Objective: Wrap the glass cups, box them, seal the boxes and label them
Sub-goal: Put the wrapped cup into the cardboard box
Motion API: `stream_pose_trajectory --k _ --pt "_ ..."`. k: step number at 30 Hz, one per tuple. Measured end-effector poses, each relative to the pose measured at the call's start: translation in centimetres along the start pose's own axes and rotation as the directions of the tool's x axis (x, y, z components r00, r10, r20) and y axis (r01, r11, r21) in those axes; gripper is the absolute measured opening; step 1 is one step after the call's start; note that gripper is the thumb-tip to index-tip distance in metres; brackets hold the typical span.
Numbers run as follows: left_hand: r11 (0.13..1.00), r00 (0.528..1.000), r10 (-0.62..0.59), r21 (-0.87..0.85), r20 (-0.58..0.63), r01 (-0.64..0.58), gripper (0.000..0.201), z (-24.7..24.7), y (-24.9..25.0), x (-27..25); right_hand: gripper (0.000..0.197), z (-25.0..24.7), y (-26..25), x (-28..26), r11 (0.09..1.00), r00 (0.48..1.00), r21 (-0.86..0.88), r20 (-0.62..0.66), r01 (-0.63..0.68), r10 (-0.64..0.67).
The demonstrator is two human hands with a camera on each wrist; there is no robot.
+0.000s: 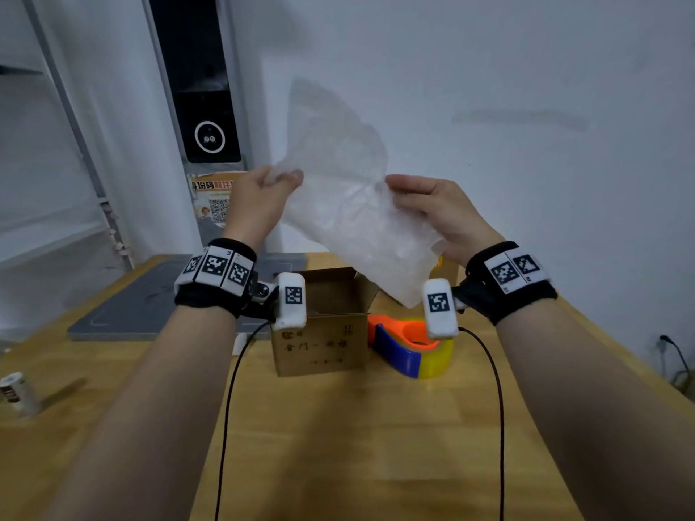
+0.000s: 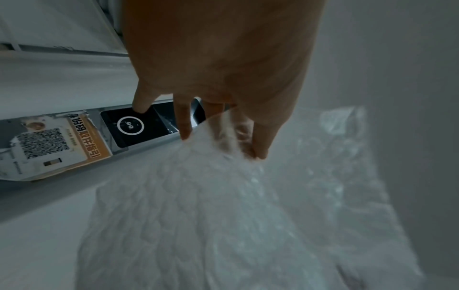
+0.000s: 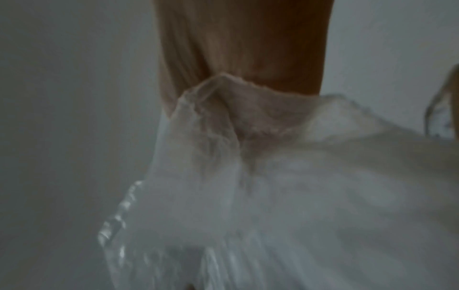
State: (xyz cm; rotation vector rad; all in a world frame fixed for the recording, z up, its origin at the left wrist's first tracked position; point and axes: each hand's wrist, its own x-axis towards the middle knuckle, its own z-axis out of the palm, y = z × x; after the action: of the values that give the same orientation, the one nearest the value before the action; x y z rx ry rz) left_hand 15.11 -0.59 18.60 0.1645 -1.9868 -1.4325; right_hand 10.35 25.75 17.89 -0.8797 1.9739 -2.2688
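Left hand: my left hand (image 1: pixel 263 193) pinches one top corner of the translucent white sheet of bubble wrap (image 1: pixel 353 220), thumb against fingertips (image 2: pixel 258 155), raised above the table.
Right hand: my right hand (image 1: pixel 440 216) grips the opposite edge; the wrist view shows the film bunched over the palm (image 3: pixel 248 121), but I cannot tell how firmly the fingers close.
Bubble wrap: slack between both hands, its lower corner hanging just above what sits below my wrists.
Below the hands: the small open brown cardboard box (image 1: pixel 323 325) sits under my left wrist, the orange, blue and yellow plastic tape dispenser (image 1: pixel 410 347) under my right, both on the light wooden table (image 1: pixel 338 445).
Glass cups: none visible in any view, so I cannot place them.
Risk, grip: a slippery film held by corner pinches may slide out if I tug it taut.
Risk, snag: I judge the hanging corner could catch a box flap or the dispenser as I lower it.
Risk, blind spot: the raised sheet hides things behind it.
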Motion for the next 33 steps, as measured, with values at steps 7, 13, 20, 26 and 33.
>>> stream_pose_trajectory --k 7,13,20,26,33 --pt "0.978 0.976 -0.174 -0.136 -0.132 0.156 0.02 0.6 -2.1 0.4 0.065 -3.3 3.6 0.5 0.901 0.952 0.387 -0.146 -0.195 0.269" --pt "0.968 0.96 -0.216 -0.171 -0.177 0.186 0.023 1.1 -2.6 0.8 0.113 -2.8 5.0 0.0 0.946 0.953 0.125 -0.004 -0.299 0.302" --pt "0.955 0.971 -0.236 -0.196 -0.038 0.224 0.074 0.4 -3.3 0.2 0.053 -2.8 5.5 0.1 0.997 0.957 -0.077 -0.29 -0.006 -0.017" --pt "0.997 0.996 0.07 -0.029 -0.06 -0.072 0.028 0.0 -3.3 -1.0 0.035 -2.7 4.4 0.4 0.996 0.953 -0.093 -0.301 0.013 -0.04" --pt "0.995 0.994 0.098 0.003 0.045 -0.099 0.034 -1.5 -3.1 -1.8 0.037 -2.8 3.1 0.6 0.823 0.952 -0.568 -0.258 -0.011 -0.166"
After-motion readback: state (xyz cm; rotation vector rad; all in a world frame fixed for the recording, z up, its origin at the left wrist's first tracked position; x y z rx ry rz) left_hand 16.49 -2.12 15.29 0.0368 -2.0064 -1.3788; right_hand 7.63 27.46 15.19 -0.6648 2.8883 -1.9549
